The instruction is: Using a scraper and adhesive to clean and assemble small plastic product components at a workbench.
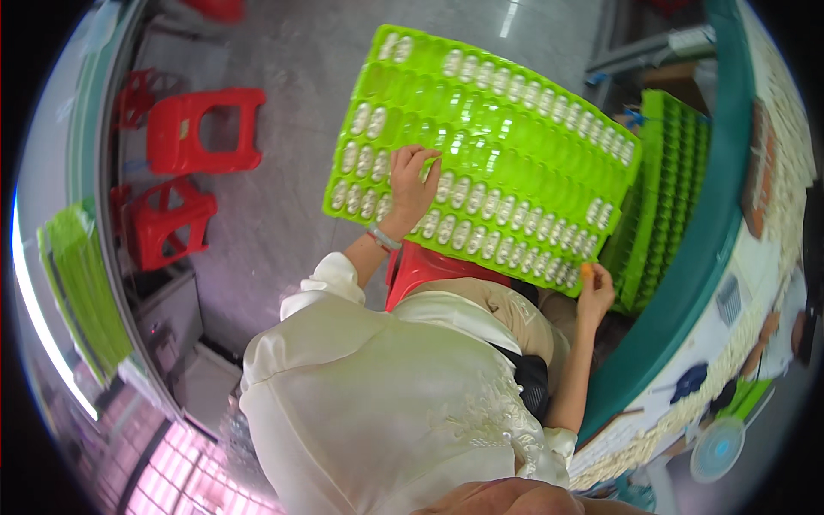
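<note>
A bright green tray [506, 153] with rows of oval hollows lies tilted in front of me, over my lap. White oval pieces [476, 196] fill many hollows in the near rows and the far row; most of the middle hollows hold none. Over the tray's left part is my left hand [414, 184], fingers bent and drawn together; whether something is between the fingertips is hidden. My right hand [595, 294] is closed at the tray's near right corner, gripping its edge. Something orange [587, 271] covers a fingertip there.
Red stools [206, 130] stand on the grey floor at left. More green trays [665, 193] are stacked at right, beside a teal-edged bench [687, 296] bearing piles of white pieces. Another green stack [81, 292] is far left. A person [777, 326] and a fan [717, 448] appear at right.
</note>
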Demonstrator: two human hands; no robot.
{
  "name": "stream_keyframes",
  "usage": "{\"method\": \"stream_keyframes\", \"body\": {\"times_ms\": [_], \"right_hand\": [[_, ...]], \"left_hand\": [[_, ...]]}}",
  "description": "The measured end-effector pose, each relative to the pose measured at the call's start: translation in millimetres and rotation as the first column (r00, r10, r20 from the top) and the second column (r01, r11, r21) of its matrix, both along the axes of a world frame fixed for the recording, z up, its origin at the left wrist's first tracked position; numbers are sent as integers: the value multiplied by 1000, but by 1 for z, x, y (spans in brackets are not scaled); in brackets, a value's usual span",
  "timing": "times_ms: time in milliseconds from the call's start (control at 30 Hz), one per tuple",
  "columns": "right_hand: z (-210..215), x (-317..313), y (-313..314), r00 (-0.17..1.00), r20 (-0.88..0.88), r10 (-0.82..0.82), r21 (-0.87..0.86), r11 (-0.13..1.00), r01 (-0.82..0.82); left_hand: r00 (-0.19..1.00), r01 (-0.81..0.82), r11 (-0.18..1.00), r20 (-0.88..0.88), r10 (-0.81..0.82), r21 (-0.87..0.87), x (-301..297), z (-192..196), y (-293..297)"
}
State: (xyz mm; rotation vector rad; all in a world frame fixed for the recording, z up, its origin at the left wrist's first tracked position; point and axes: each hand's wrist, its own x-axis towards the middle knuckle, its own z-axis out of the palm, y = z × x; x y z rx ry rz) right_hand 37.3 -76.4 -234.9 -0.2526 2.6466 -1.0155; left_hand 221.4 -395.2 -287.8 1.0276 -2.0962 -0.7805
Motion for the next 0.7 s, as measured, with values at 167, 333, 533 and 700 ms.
{"method": "stream_keyframes", "body": {"times_ms": [167,333,533,700], "right_hand": [[74,49,21,983,184,1,-165,986,29],[157,98,55,996,75,-47,-122,991,56],[224,192,139,917,-60,-394,-157,911,381],[253,252,216,663,-394,-636,-63,739,671]], "left_hand": [[917,365,896,-265,-298,254,-63,18,55],[562,826,462,-516,-646,321,-151,98,136],[-290,937,-164,-425,-857,-307,-220,250,284],[-651,650,-554,-6,-759,-520,-239,301,427]]}}
